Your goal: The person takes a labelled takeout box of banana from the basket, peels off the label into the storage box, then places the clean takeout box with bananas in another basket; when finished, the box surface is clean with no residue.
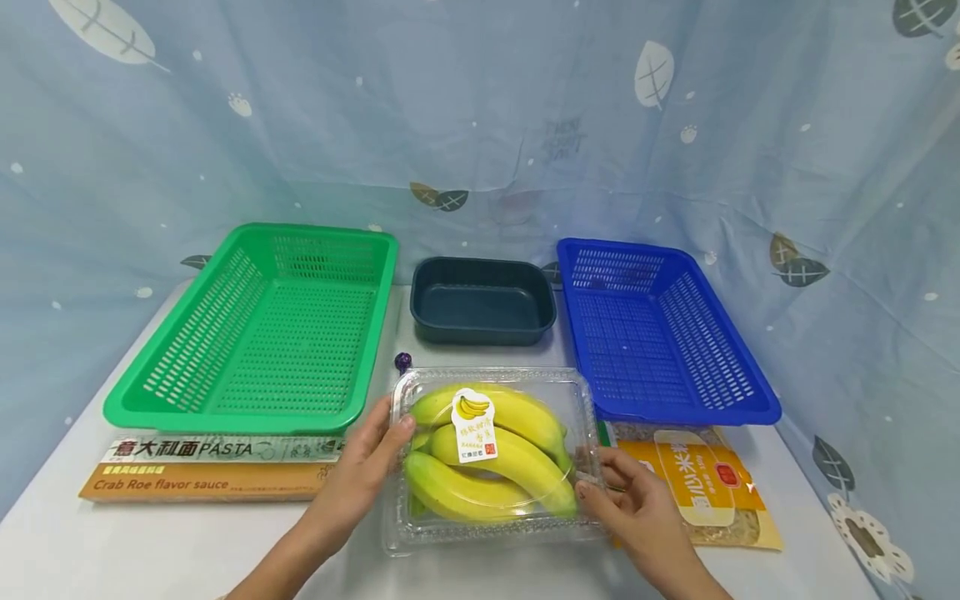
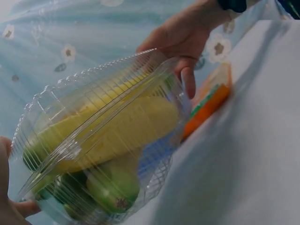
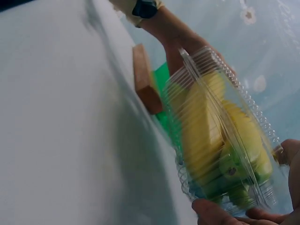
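Between both hands is a clear plastic clamshell box [image 1: 525, 392] with yellow-green bananas [image 1: 480, 483] inside and a white banana label [image 1: 474, 429] on its lid. My left hand [image 1: 367, 467] grips the box's left side, thumb at the lid's edge. At the opposite side my right hand [image 1: 637, 517] holds the box, thumb on the near right corner. Both wrist views show the box raised above the white table [image 2: 253, 154], its lid closed over the fruit. The fingers under the box are partly hidden.
A green basket [image 1: 300, 350] stands at left, a dark rectangular tub [image 1: 483, 308] at centre back, a blue basket [image 1: 630, 350] at right. A pasta package [image 1: 202, 479] lies before the green basket; an orange food bag [image 1: 712, 492] lies at right. A small purple ball-shaped thing [image 1: 402, 361] sits behind the box.
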The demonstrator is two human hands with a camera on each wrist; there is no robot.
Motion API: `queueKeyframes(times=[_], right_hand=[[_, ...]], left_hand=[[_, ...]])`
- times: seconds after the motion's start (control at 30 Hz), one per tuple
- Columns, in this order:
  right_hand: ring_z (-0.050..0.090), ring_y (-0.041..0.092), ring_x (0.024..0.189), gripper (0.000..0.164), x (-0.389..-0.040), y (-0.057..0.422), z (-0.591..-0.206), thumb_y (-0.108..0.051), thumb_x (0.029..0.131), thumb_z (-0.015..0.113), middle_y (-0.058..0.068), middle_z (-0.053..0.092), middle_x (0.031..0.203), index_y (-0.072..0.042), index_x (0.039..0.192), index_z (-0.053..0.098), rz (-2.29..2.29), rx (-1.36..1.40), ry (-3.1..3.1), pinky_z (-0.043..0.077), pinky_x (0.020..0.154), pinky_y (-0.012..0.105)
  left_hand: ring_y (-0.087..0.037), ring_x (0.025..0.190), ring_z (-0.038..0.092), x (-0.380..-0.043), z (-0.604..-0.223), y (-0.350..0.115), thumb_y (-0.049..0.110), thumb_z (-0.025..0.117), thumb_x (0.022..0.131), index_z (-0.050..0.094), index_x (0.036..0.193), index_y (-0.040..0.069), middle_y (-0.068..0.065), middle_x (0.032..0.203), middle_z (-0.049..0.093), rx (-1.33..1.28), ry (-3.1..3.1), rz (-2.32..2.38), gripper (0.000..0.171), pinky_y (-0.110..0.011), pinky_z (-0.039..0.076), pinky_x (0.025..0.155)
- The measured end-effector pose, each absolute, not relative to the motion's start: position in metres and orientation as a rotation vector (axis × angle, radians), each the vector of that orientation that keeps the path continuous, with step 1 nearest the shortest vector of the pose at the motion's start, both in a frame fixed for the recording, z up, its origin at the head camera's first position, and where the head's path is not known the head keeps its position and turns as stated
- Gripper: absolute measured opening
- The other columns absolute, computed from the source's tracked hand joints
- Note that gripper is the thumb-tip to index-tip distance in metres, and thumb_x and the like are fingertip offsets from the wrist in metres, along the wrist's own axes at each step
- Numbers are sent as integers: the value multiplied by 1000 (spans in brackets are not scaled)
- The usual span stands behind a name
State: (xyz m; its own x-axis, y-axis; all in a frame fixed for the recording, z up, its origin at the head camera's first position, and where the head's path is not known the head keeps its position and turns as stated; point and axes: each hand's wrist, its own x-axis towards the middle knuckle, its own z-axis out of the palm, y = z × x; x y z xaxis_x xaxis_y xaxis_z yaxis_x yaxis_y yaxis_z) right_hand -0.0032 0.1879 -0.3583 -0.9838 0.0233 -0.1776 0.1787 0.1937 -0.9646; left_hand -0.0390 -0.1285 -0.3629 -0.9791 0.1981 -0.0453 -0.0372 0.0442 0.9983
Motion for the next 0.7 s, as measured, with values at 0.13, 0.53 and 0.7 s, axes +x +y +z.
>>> queueKeyframes(times=[0.13,0.53,0.7], right_hand=[[69,29,95,46,-7,187,-366,-12,93,71,19,67,115,5,133,55,-1838,219,2377,59,75,32],[67,34,105,51,-31,185,-382,-26,94,72,23,64,125,4,133,56,-1685,181,2459,59,79,36],[67,29,104,50,-44,183,-385,-25,95,71,19,66,121,4,133,56,-1735,195,2435,58,77,30]], left_hand=[[-35,142,35,-44,-377,-125,43,48,105,35,154,21,-13,155,38,81,2172,2011,55,-58,35,109],[-30,111,62,-74,-390,-120,46,56,101,55,140,13,-17,127,62,-37,2375,1870,51,-45,55,88],[-37,116,60,-88,-392,-115,41,59,100,51,141,6,-22,132,57,-75,2391,1864,54,-47,54,91]])
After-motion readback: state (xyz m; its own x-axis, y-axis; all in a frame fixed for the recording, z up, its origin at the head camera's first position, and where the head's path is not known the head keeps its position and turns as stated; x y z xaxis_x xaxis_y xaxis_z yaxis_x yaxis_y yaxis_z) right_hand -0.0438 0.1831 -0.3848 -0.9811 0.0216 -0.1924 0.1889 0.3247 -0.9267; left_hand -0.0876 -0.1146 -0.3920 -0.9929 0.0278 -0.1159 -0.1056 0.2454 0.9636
